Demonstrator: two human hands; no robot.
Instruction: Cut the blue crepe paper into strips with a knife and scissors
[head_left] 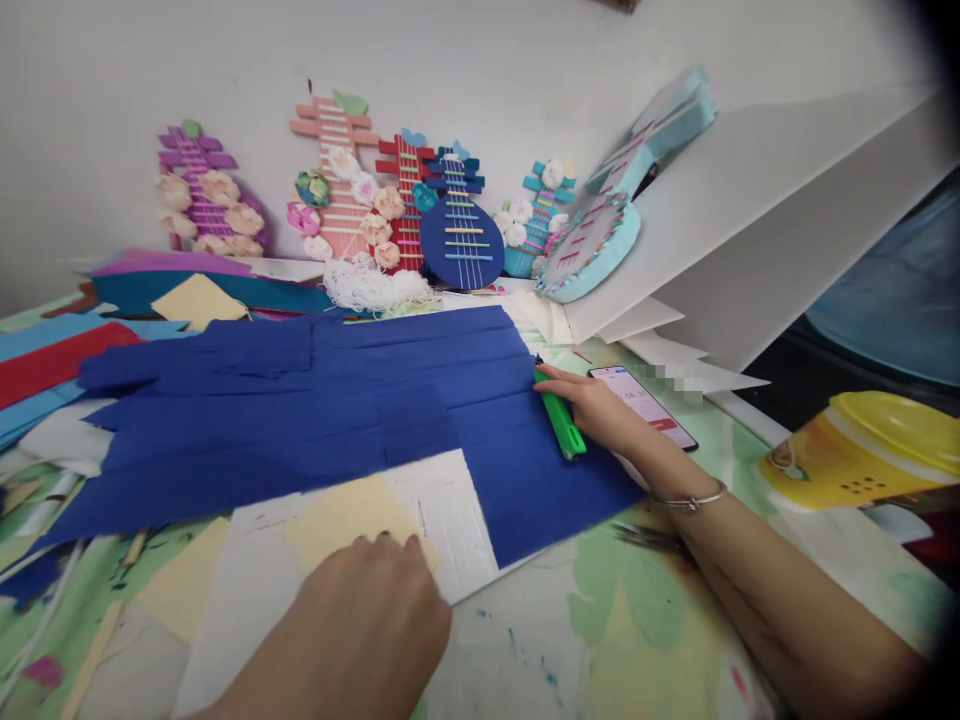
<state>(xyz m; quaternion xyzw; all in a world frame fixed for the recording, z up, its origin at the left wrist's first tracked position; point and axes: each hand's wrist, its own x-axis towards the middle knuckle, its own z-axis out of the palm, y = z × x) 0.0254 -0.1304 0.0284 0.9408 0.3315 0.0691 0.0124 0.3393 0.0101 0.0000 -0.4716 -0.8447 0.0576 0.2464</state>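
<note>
My right hand (592, 405) is closed around a bright green box cutter (559, 415), its dark tip pointing away from me. The cutter is over the right part of a large sheet of overlapping dark blue paper strips (337, 420). My left hand (367, 620) has its fingers curled down over the near edge of a white board (457, 520), beside a pale yellow paper piece (352, 515). What the left fingers grip, if anything, is hidden. Blue paper covers most of the board, while its near part shows white with a glossy patch.
Several decorated paper lutes, one dark blue (461, 240), lean against the wall. A phone (645, 405) lies right of my right hand. Further right stands a yellow bucket (862, 450). White string (379, 288) is heaped behind the blue paper; red paper (60, 365) lies left.
</note>
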